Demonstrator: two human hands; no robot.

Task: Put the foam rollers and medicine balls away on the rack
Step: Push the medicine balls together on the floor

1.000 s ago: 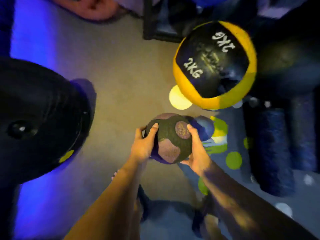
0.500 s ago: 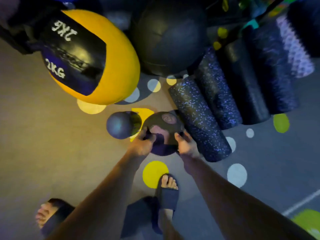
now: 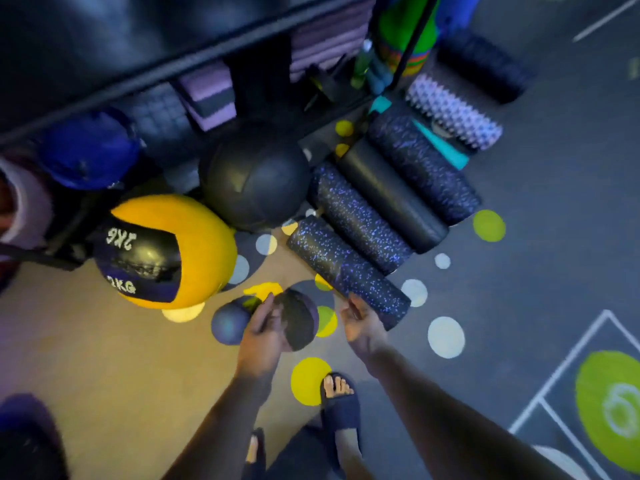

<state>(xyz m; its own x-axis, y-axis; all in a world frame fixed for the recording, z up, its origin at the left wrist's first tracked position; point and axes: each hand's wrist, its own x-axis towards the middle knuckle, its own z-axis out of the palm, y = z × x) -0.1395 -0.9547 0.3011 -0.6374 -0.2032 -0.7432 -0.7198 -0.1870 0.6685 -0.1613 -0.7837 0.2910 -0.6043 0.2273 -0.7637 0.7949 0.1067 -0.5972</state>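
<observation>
Since half a second ago my right hand [image 3: 360,323] has come off the small dark ball [image 3: 302,320], and the view has swung up to take in more of the rack [image 3: 180,67], which runs across 10 to 12 o'clock. Below it, at 9 o'clock, the yellow-and-black medicine ball [image 3: 204,244] marked 2KG lies on the floor [image 3: 104,358]. The black medicine ball [image 3: 256,174] sits just beside it, toward 12. Four foam rollers lie side by side from the centre out to 2 o'clock: the nearest speckled roller [image 3: 346,271], a second speckled roller [image 3: 360,220], a smooth black roller [image 3: 391,195] and a third speckled roller [image 3: 422,168]. A spiked pale roller [image 3: 453,112] lies beyond them. The small dark ball is at centre, held in my left hand [image 3: 266,329], whose fingers and thumb curl round its left side. A small blue-grey ball [image 3: 225,325] touches that hand at its 9 o'clock. My right hand is loosely open and holds nothing, just beside the nearest roller's end; whether it touches the roller, I cannot tell.
</observation>
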